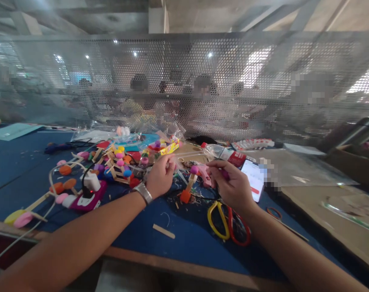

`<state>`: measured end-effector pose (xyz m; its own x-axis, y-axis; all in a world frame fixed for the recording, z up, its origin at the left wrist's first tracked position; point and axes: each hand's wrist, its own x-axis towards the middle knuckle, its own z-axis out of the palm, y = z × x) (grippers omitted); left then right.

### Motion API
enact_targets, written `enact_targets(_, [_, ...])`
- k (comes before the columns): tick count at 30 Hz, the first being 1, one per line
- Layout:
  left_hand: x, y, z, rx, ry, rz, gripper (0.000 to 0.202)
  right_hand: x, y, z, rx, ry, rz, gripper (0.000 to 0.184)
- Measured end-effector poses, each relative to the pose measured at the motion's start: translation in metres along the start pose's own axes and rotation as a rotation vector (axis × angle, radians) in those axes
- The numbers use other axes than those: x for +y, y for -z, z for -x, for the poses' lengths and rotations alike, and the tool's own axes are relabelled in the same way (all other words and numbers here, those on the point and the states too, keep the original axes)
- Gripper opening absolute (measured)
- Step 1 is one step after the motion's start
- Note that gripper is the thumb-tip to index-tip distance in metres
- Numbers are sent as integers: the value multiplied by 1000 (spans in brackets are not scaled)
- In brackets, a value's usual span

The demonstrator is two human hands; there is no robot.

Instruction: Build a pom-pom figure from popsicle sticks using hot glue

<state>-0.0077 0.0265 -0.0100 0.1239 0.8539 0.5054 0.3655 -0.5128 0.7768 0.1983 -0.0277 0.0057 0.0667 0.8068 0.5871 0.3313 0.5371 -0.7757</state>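
My left hand (160,176), with a metal watch on its wrist, is closed in a pinch over the blue table (187,239); what it pinches is too small to make out. My right hand (231,184) is closed round a pink glue gun (205,175), whose tip points left at a wooden craft stick (190,184) with a purple pompom on top and an orange one at its foot. The stick stands between my two hands.
A heap of stick-and-pompom pieces (117,162) lies at the left, near a white charger on a magenta block (88,194). Yellow and red scissors (228,221), a phone (254,178), a bottle (223,153) and a loose stick (163,231) lie about. A perforated screen (184,85) backs the table; people sit behind it.
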Motion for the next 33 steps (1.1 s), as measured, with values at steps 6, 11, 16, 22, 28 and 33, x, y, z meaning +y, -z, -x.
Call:
enact_targets(6, [-6,-3,-3,21,163,186,51,3,6,2,-45,84,166,21])
enact_targets(11, [5,1,3,46,-75,123,67,-2,6,4,-121,253,219,17])
enact_targets(16, [17,5,9,-57,-240,0,57,-11,4,4,-142,426,252,15])
enact_targets(22, [25,9,11,-136,-336,0,48,-11,2,4,-194,455,255,22])
enact_targets(28, [27,10,13,-190,-525,-85,43,-9,-1,6,-233,495,194,25])
enact_targets(33, [27,13,13,-234,-555,-32,46,-7,1,9,-214,396,91,32])
